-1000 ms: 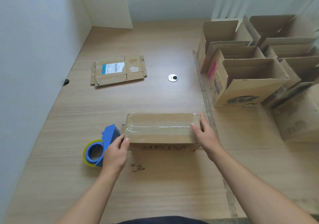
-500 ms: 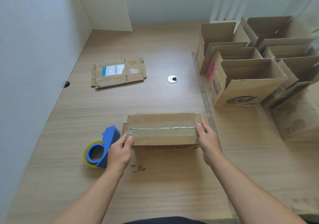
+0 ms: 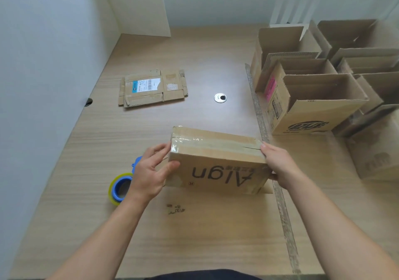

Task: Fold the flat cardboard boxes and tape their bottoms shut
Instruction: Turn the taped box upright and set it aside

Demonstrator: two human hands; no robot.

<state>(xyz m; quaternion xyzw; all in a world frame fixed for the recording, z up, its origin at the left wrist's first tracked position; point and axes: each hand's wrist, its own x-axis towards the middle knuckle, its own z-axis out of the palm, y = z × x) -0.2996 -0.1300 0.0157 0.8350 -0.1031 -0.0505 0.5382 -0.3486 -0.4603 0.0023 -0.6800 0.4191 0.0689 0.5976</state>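
A brown cardboard box point(image 3: 218, 163) with clear tape along its upturned bottom seam is lifted and tilted in front of me, its printed side facing me upside down. My left hand point(image 3: 151, 171) holds its left end, thumb on the printed face. My right hand point(image 3: 278, 165) grips its right end. A blue tape dispenser point(image 3: 122, 185) with a yellowish roll lies on the table just left of my left hand. A flat, unfolded cardboard box point(image 3: 152, 88) with a white label lies further back on the left.
Several folded open-top boxes point(image 3: 313, 98) crowd the right side of the wooden table point(image 3: 194, 236). A round metal grommet point(image 3: 220, 97) sits mid-table. White walls close off the left and back. A taped seam runs along the table at right.
The taped box has been raised off the table and tipped toward me, showing its printed side. Both hands moved from its top edges to gripping its ends.
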